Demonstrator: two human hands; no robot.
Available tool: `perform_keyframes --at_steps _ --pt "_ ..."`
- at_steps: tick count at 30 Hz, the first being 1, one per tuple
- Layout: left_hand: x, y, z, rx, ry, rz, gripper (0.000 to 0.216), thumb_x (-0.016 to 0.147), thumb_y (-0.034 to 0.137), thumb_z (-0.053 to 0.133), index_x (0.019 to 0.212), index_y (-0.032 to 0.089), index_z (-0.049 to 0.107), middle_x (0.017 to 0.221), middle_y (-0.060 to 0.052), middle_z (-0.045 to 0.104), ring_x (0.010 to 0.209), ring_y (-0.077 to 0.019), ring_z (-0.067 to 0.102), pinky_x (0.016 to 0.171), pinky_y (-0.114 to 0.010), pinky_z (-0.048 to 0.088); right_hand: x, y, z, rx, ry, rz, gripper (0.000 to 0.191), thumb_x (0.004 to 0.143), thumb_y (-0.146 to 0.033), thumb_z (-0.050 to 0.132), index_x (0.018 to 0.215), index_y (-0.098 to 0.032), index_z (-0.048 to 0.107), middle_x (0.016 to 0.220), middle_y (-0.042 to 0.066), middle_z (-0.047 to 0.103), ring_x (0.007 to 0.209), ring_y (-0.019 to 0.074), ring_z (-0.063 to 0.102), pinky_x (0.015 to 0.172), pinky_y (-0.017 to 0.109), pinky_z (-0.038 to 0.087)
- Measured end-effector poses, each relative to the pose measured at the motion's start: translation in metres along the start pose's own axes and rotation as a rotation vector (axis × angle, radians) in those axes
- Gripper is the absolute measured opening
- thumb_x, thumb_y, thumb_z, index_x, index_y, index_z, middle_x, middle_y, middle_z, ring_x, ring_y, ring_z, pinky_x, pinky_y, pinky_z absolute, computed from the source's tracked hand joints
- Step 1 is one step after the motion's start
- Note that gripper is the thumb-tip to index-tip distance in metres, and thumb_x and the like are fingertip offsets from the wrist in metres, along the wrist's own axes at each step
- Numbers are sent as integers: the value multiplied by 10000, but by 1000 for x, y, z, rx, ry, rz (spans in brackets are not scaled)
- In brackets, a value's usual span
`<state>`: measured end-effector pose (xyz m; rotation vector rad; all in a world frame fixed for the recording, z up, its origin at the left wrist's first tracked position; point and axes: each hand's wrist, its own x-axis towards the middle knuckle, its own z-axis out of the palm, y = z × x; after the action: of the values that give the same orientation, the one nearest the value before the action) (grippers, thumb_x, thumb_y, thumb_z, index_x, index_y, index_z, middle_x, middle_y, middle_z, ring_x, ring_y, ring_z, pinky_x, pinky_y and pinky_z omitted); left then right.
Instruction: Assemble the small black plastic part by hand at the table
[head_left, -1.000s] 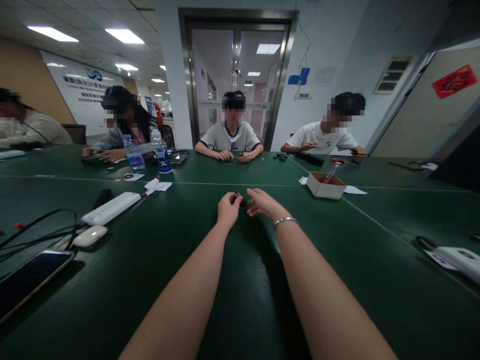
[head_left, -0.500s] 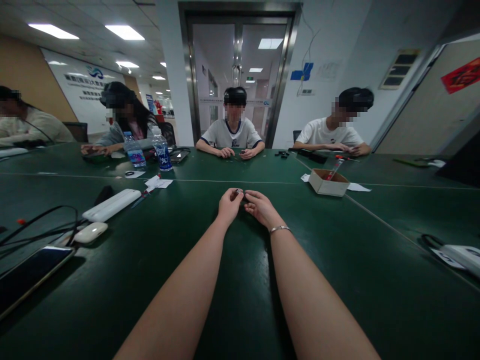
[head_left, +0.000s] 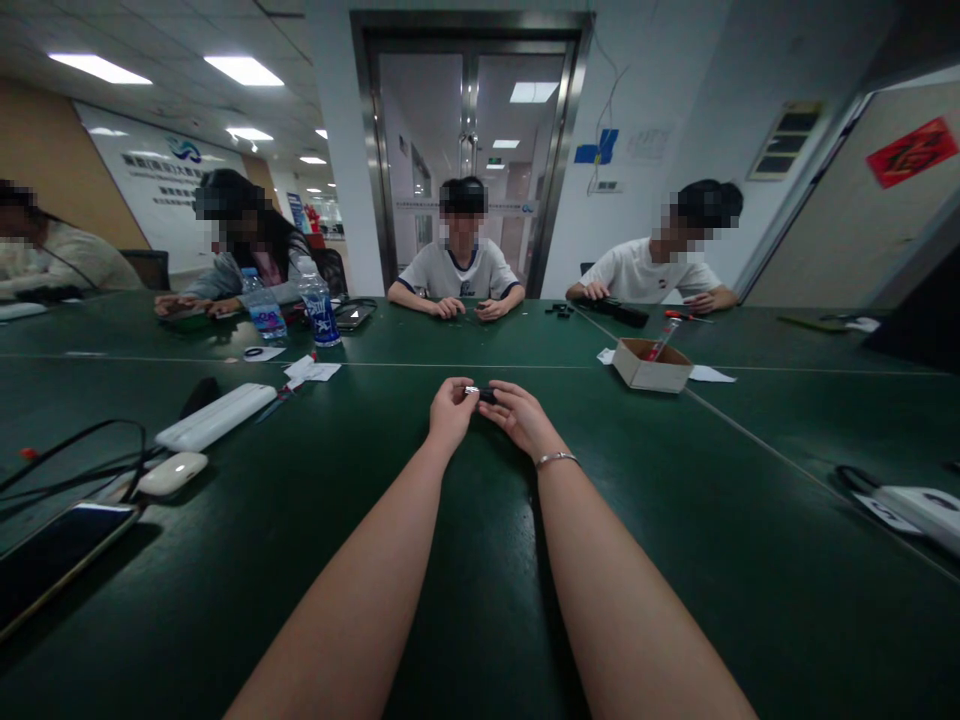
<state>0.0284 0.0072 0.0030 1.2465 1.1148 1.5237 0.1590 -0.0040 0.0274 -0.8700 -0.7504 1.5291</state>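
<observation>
In front of me, over the green table (head_left: 480, 620), both hands meet at a small black piece with a shiny silver end (head_left: 486, 395), shaped like a USB stick. My left hand (head_left: 450, 418) pinches the silver end between thumb and fingers. The fingertips of my right hand (head_left: 525, 415), which has a silver bangle at the wrist, close on the black end. Whether it is one piece or two joined parts is too small to tell.
To the left lie a phone (head_left: 60, 560), a white earbud case (head_left: 174, 474), a white power strip (head_left: 217, 418) and cables. Two bottles (head_left: 319, 305) stand beyond. At right is a small cardboard box (head_left: 651, 368) holding a red-tipped tube. Several people sit across the table.
My left hand has shifted slightly left and turned the silver end sideways; more of the black part now shows between my hands. The co-worker at right has spread their hands apart.
</observation>
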Motion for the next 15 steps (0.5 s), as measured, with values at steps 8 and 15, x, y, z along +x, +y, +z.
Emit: perform_keyframes --at_steps 8,15 --pt "-1 4 -1 -35 10 -19 172 794 130 643 964 152 631 898 -64 673 836 -166 652 716 -273 539 0 -1 0 -29 1 8 172 874 3 528 949 -122 619 718 64 683 589 142 681 609 224 599" --pt "1 2 -2 -68 -3 -24 179 768 153 681 945 139 657 911 -77 690 868 -182 657 733 -284 545 4 2 -4 -37 3 8 152 874 -8 563 918 -134 634 720 51 686 564 114 659 577 193 567"
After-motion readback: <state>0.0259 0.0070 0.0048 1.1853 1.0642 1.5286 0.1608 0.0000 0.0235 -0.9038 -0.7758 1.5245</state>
